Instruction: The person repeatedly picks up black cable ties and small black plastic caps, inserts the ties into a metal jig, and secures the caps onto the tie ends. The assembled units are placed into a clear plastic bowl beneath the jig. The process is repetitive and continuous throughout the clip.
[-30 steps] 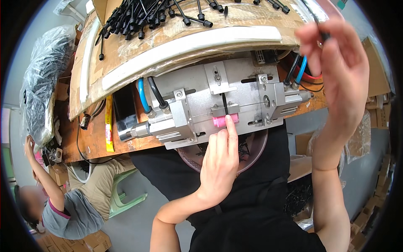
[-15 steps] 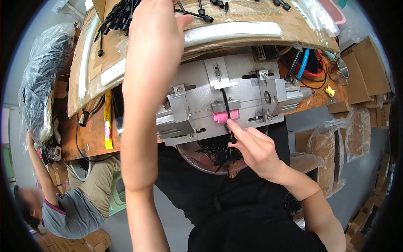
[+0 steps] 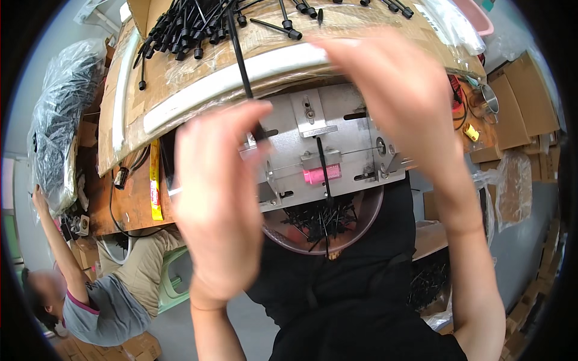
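My left hand (image 3: 220, 198) is raised over the left side of the metal fixture (image 3: 349, 144), thumb and fingers closed on the lower end of a long black plastic rod (image 3: 239, 57). The rod slants up over the cardboard edge. My right hand (image 3: 406, 90), smeared by motion, hovers above the fixture's right side and the cardboard; its fingers do not show clearly. Another thin black rod (image 3: 323, 159) lies across the fixture's middle, over a pink block (image 3: 314, 175). Below the fixture, a translucent bowl (image 3: 379, 210) holds many thin black pieces (image 3: 322, 219).
Black rods with capped ends (image 3: 180, 36) are heaped on the cardboard sheet (image 3: 186, 78). A yellow strip (image 3: 155, 180) lies on the wooden bench (image 3: 126, 201). At left, another person (image 3: 105, 307) reaches toward a plastic-wrapped bundle (image 3: 63, 114). Cardboard boxes (image 3: 524, 102) stand at right.
My left hand has come back from the heap toward me with a black rod. My right hand has left the pink block and risen up and rightward.
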`<state>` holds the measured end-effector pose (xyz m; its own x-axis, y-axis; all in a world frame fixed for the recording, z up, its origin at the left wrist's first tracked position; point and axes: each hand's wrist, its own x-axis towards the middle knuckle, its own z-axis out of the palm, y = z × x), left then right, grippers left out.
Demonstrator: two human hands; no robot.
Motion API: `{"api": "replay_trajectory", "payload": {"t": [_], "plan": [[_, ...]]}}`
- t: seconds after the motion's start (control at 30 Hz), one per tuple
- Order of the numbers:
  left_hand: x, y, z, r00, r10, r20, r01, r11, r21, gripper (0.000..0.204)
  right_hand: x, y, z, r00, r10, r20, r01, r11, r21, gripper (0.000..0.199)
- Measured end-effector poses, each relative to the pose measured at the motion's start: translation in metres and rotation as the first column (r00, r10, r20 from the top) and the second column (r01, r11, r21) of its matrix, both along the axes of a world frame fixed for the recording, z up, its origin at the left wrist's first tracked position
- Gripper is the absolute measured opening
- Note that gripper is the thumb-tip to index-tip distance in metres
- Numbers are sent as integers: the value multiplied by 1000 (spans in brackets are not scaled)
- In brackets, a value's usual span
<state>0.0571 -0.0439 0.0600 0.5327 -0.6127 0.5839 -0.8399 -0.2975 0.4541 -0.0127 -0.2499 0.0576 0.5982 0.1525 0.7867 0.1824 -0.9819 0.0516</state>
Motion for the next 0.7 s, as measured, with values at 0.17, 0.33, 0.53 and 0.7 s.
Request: {"api": "replay_trajectory", "payload": {"t": [0.17, 0.33, 0.53, 0.7], "plan": [[-68, 18, -62, 995, -100, -7, 99, 966, 238, 70, 106, -46, 37, 887, -25, -461, -42, 990, -134, 15], [-82, 7, -85, 994, -101, -39, 108, 909, 402, 77, 95, -42, 70, 907, 261, -329, -90, 886, 456, 17], [-77, 1, -83, 993, -111, -26, 111, 893, 435, 77, 25, -36, 78, 907, 419, 52, -270, 481, 834, 22], [-75, 9, -83, 992, -83, -91, 115, 893, 435, 76, -52, -1, 9, 972, 221, -78, -136, 800, 584, 27]]}}
